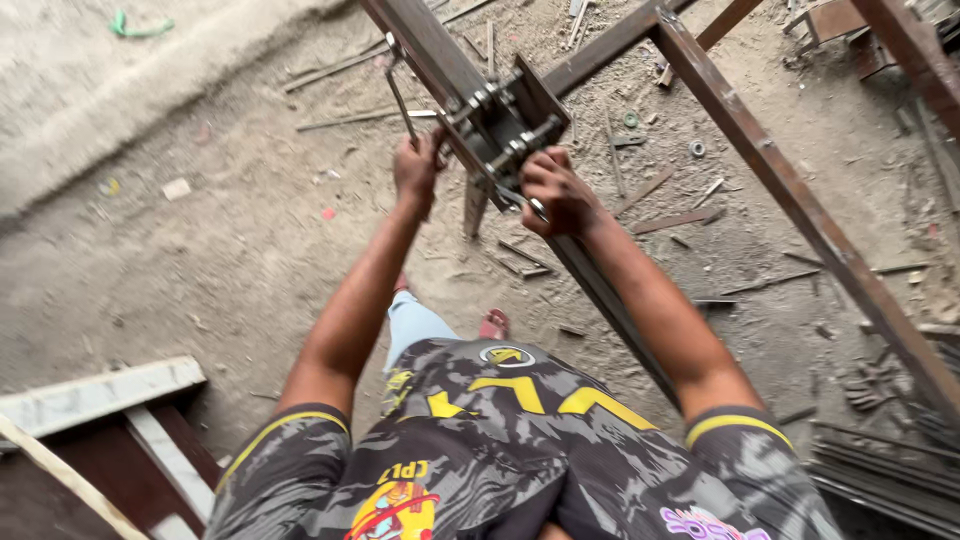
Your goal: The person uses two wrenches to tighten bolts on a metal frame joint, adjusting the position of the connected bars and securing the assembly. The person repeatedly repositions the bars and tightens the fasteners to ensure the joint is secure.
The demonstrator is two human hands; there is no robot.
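Observation:
My left hand (417, 170) is closed around the lower end of a thin metal wrench (402, 100) that reaches up to a bolted steel bracket (500, 125). My right hand (556, 192) grips a second small metal tool (533, 205) just below that bracket, its tip showing beside my fingers. The bracket carries several bolts and nuts and joins rusty steel frame bars (790, 195). One bar (610, 300) slopes down from the bracket toward my body, passing under my right forearm.
The ground is dusty concrete (220, 250) littered with metal scraps, rods and washers (697, 148). Stacked metal strips (890, 470) lie at the lower right. A white-edged board (100, 395) sits at the lower left. My sandalled foot (493, 323) shows below the bracket.

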